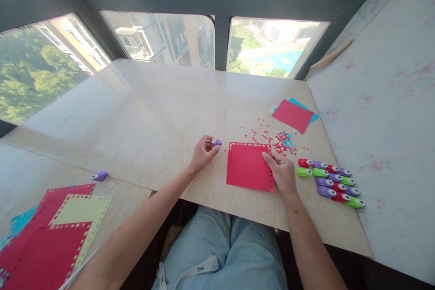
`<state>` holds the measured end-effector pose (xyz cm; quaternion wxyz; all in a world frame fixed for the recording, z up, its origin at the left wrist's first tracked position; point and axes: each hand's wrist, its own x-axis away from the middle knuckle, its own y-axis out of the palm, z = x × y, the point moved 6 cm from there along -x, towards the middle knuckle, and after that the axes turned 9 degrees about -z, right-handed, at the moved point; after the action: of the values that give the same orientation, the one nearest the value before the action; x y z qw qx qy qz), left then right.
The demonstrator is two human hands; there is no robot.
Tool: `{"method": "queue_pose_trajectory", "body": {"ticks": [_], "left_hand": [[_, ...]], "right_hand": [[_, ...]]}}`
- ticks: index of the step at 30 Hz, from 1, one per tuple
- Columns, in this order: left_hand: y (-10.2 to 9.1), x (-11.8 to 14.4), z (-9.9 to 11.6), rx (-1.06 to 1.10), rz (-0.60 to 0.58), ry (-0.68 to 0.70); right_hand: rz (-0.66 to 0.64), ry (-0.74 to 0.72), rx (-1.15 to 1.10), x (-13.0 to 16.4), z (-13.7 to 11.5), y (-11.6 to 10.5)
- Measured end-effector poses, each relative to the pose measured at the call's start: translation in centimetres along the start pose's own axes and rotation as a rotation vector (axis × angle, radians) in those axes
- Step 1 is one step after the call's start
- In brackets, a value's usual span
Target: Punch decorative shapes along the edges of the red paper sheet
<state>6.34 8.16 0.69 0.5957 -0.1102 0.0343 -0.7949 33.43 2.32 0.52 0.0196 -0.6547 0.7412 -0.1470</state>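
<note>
Your left hand [204, 152] is pinched shut on a small purple punch [216, 142]; right hand [282, 173], fingers flat, pins the red paper [248, 166] near the table [152, 113] front edge, w/ confetti [283, 141] beyond.

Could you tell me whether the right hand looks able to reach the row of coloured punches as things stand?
Probably yes: the right hand rests on the red paper's edge, and the punches lie just beside it on the table with nothing between.

- Red paper sheet [249, 165]: matt, smooth.
- Purple punch [216, 142]: glossy, probably plastic.
- Table [163, 118]: polished, pale stone look.
- Scraps [283, 141] at 1 o'clock: paper.
</note>
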Motion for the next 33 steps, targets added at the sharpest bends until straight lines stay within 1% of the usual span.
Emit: {"method": "queue_pose_trajectory", "body": {"ticks": [3, 6, 8, 10, 11, 13, 16, 19, 21, 22, 24, 26, 30, 33], "left_hand": [[-0.2, -0.1, -0.4, 0.022, 0.034, 0.001], [-0.1, -0.1, -0.3, 0.041, 0.03, 0.036], [0.0, -0.2, -0.2, 0.055, 0.037, 0.055], [-0.1, -0.2, -0.2, 0.074, 0.06, 0.075], [-0.1, -0.3, -0.2, 0.082, 0.073, 0.088], [-0.1, -0.3, -0.2, 0.091, 0.089, 0.111], [-0.1, -0.4, -0.4, 0.097, 0.091, 0.122], [-0.1, -0.4, -0.5, 0.091, 0.097, 0.128], [-0.1, -0.4, -0.5, 0.08, 0.1, 0.137], [-0.1, -0.4, -0.5, 0.074, 0.102, 0.14], [-0.1, -0.5, -0.5, 0.066, 0.105, 0.141], [-0.1, -0.5, -0.6, 0.059, 0.109, 0.137], [-0.1, -0.4, -0.5, 0.074, 0.123, 0.127], [-0.2, -0.4, -0.3, 0.089, 0.136, 0.122]], "right_hand": [[-0.006, 0.022, -0.03, 0.1, -0.2, 0.0], [-0.098, 0.029, -0.025, 0.2, -0.2, 0.6], [-0.172, 0.013, 0.042, 0.2, -0.3, 1.2], [-0.194, -0.032, 0.146, 0.3, -0.6, 1.7], [-0.181, -0.062, 0.2, 0.3, -0.7, 1.8], [-0.115, -0.122, 0.297, 0.2, -1.1, 1.8], [0.043, -0.147, 0.367, 0.2, -1.2, 1.1], [0.208, -0.098, 0.304, 0.2, -0.6, -0.4], [0.263, -0.065, 0.221, 0.2, 0.0, -1.1], [0.268, -0.052, 0.179, 0.2, 0.3, -1.4], [0.253, -0.038, 0.115, 0.2, 0.6, -1.4], [0.21, -0.042, 0.077, 0.2, 0.6, -1.1], [0.036, -0.047, 0.016, 0.4, -0.2, 0.7], [-0.083, -0.067, 0.065, 0.6, -1.0, 2.1]]}}
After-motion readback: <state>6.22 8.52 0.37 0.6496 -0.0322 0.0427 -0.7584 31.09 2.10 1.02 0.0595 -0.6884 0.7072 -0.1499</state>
